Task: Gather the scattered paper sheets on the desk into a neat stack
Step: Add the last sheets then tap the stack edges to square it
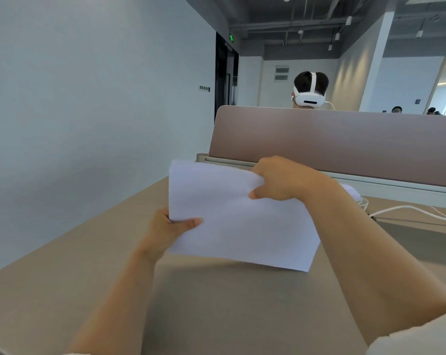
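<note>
A bundle of white paper sheets (232, 219) is held up above the beige desk (216, 303), tilted toward me. My left hand (168, 229) grips its left edge, thumb on the front face and fingers behind. My right hand (280, 179) grips the top right corner, thumb on the front and fingers curled over the top edge. The lower edge of the sheets hangs just above the desk surface and casts a shadow there. More white paper (351, 192) peeks out behind my right forearm.
A brown partition panel (344, 142) stands along the desk's far edge. White cables (408, 210) lie on the desk at the right. A person wearing a white headset (309, 93) sits beyond the partition. A pale wall runs along the left.
</note>
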The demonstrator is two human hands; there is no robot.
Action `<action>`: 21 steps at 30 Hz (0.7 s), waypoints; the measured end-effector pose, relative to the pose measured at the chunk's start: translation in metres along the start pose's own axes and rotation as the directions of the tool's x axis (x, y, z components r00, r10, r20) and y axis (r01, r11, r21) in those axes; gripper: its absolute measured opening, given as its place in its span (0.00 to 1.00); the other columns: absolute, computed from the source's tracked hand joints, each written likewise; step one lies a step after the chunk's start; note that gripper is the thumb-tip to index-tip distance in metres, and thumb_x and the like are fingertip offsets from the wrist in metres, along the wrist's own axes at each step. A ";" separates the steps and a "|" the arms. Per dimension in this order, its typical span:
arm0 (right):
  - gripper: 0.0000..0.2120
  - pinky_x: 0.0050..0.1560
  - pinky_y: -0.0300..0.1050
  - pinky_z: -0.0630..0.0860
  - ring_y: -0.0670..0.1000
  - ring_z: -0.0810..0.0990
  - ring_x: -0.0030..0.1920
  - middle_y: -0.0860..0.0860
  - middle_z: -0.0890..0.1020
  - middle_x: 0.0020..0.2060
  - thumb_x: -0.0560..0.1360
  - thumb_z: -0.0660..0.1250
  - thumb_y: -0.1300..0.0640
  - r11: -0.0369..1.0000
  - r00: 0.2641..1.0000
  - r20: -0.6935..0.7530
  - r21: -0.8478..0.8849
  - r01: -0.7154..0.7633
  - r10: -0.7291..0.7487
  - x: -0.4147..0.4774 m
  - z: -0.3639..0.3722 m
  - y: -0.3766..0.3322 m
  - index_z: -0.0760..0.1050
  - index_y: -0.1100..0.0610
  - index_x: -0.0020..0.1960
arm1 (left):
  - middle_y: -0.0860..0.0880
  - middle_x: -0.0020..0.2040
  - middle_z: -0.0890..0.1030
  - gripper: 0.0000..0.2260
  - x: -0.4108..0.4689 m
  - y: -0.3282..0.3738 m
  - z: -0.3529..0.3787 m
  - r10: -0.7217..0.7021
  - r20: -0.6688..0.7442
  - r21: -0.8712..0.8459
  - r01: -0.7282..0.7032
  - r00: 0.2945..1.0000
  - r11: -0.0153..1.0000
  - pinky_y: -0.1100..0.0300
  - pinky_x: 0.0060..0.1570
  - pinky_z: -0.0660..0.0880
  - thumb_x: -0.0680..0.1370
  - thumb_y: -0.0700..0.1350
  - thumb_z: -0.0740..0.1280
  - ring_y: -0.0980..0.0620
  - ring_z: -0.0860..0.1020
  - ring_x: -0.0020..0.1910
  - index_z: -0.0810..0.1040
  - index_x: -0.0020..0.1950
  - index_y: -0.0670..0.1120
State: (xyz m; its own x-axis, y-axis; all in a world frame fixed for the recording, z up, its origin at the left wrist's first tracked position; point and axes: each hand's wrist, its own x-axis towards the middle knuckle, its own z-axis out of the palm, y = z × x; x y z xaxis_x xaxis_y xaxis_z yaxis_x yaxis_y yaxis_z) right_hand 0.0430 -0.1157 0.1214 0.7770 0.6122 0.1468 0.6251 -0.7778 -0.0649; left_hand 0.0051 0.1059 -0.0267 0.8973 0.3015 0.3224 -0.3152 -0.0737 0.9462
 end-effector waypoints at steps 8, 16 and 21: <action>0.05 0.50 0.50 0.79 0.58 0.84 0.44 0.56 0.85 0.46 0.73 0.70 0.57 0.657 0.979 -0.180 0.751 0.074 0.096 -0.010 -0.010 0.005 0.82 0.57 0.48 | 0.47 0.69 0.73 0.34 -0.006 0.042 -0.028 -0.074 -0.106 -0.273 0.042 0.992 0.961 0.54 0.58 0.75 0.70 0.59 0.70 0.49 0.73 0.66 0.65 0.72 0.48; 0.02 0.54 0.56 0.79 0.55 0.84 0.46 0.52 0.85 0.43 0.74 0.69 0.58 0.241 0.926 -0.168 0.967 0.087 0.337 0.001 0.066 -0.006 0.80 0.53 0.44 | 0.57 0.41 0.84 0.09 -0.013 0.081 -0.008 0.131 -0.232 -0.098 -0.157 0.964 0.983 0.61 0.40 0.79 0.81 0.42 0.59 0.58 0.83 0.40 0.77 0.50 0.52; 0.04 0.49 0.49 0.80 0.50 0.85 0.44 0.48 0.86 0.42 0.74 0.69 0.60 0.083 0.943 -0.177 0.984 0.160 0.281 -0.003 0.091 -0.013 0.81 0.53 0.48 | 0.60 0.41 0.83 0.08 -0.017 0.083 -0.011 0.308 -0.297 0.109 -0.289 0.904 0.951 0.56 0.48 0.76 0.80 0.44 0.62 0.54 0.81 0.44 0.76 0.48 0.58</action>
State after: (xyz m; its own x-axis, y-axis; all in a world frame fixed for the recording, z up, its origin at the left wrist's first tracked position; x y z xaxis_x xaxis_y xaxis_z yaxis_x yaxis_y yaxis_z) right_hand 0.0397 -0.0947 0.0323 0.8953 0.3338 0.2951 0.2496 0.1731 -0.9528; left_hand -0.0397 0.1048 0.0457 0.6220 0.5319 0.5746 -0.5251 -0.2610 0.8100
